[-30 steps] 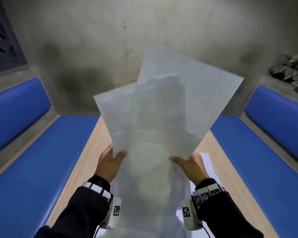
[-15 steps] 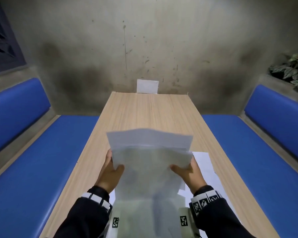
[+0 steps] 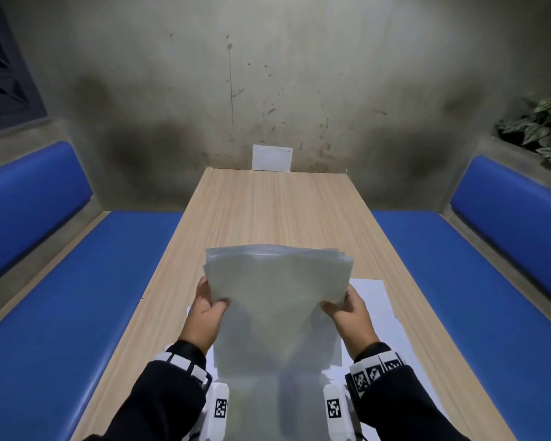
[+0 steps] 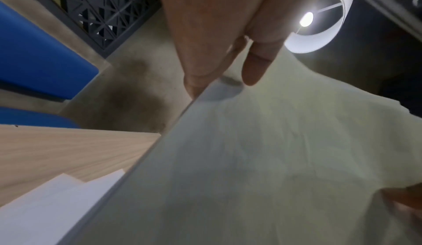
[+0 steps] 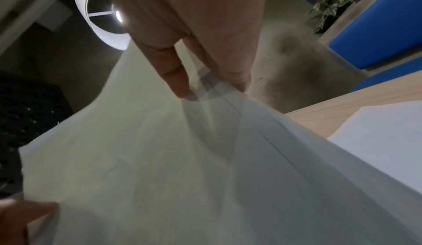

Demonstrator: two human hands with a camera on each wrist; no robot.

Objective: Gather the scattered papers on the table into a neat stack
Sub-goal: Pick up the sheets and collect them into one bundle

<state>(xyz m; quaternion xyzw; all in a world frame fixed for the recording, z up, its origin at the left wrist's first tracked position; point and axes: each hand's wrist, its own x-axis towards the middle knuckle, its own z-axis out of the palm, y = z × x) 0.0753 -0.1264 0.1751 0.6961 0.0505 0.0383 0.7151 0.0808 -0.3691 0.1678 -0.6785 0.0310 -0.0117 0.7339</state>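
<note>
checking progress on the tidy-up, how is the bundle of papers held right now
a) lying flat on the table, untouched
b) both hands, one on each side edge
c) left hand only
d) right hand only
b: the left hand and the right hand each pinch a side edge of the bundle of papers, held up above the table.

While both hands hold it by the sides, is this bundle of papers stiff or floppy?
Probably floppy: the bundle of papers bows between the left hand and the right hand. Likely light, since a thumb pinch carries it. Sheets may slide apart; their top edges already sit uneven.
</note>
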